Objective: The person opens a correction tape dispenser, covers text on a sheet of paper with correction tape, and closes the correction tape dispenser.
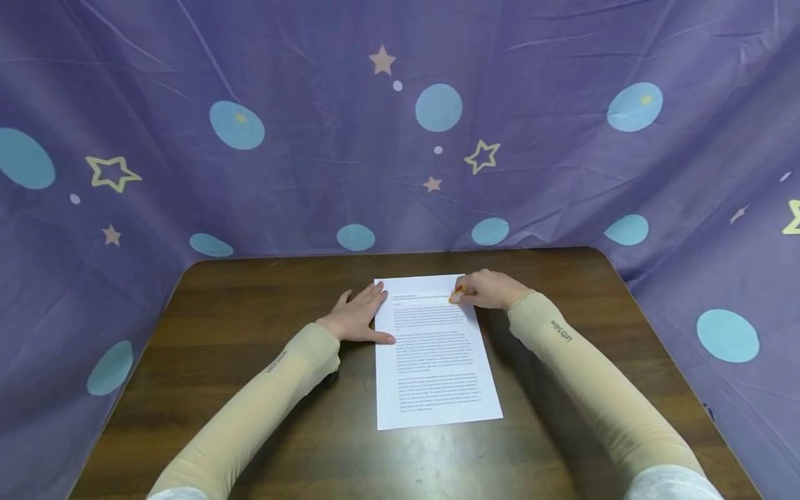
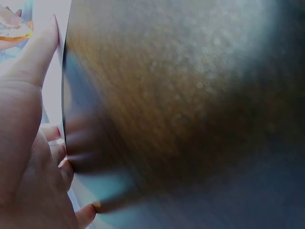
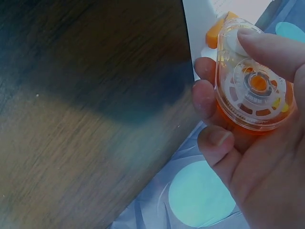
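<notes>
With our right hand (image 1: 490,288) we are holding a clear-and-orange tape dispenser (image 3: 259,83). Our thumb is pressing on its clear face, and our fingers are curling behind and beneath it, so the grip is sitting narrow around the body. The dispenser's orange tip (image 3: 215,37) is pointing away past the thumb tip, and the orange hub is showing between the thumb and the palm. We are keeping all this over the upper right part of a printed sheet (image 1: 431,357), by the right end of its top lines; we cannot tell whether the tip is touching the paper.

Our left hand (image 1: 357,318) is lying flat, its fingers straight and spreading wide, holding nothing. Its thumb is resting over the sheet's left edge, its longer fingertips are reaching the upper left edge, and its little finger is resting on the brown table (image 1: 262,298) just outside the paper. The sheet is lying between our two hands, its rows of text running from the left fingers towards the right ones, its lower half extending nearer to us than either thumb.

Behind our wrists we are wearing beige sleeves (image 1: 594,378). Well beyond our fingertips, a purple curtain (image 1: 325,104) with stars and blue dots is hanging behind the table.
</notes>
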A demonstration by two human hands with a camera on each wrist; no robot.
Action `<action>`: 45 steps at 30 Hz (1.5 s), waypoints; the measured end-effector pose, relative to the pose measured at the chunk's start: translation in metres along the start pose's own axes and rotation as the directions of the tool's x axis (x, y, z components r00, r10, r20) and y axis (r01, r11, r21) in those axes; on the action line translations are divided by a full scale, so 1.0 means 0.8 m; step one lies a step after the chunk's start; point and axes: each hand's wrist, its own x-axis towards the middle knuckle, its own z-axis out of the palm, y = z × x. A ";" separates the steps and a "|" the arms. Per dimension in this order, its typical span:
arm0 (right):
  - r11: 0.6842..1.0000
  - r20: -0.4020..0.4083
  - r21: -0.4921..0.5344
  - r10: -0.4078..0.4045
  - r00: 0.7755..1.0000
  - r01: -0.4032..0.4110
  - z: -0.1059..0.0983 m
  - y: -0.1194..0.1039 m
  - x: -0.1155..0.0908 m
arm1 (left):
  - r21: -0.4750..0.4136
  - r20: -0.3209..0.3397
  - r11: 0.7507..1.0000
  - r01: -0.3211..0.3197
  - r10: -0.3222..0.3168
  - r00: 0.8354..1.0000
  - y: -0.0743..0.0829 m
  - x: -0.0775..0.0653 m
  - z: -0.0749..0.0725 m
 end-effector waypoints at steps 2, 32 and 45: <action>1.000 0.004 0.018 0.021 1.000 -0.021 -0.001 0.001 0.000 | 0.000 0.002 1.000 -0.002 0.002 1.000 0.000 0.000 0.000; 0.973 -0.027 0.103 -0.204 0.979 0.206 0.024 -0.063 0.039 | 0.009 0.015 1.000 0.005 -0.005 1.000 -0.007 0.005 0.007; 0.980 -0.014 0.009 -0.198 0.980 0.198 0.021 -0.083 0.053 | -0.003 0.020 1.000 0.014 -0.014 1.000 -0.003 0.004 0.001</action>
